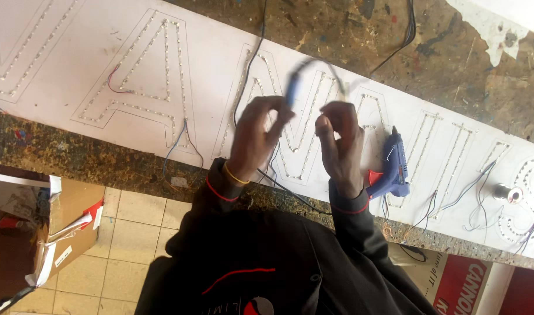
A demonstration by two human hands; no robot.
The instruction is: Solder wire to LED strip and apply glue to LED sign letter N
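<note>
Both my hands are up over the white sign board (74,64); left hand (256,135) and right hand (338,143) each pinch one blurry wire (313,65). Just beside the right hand, a blue glue gun (394,166) lies on the board.

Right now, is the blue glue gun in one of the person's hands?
No, the glue gun lies on the white board; both hands hold a wire.

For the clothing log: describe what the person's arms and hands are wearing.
Both arms are in black long sleeves with thin red piping at the cuffs. The left hand has a yellow band around its wrist. The right hand is bare, with no glove or band showing.
</note>
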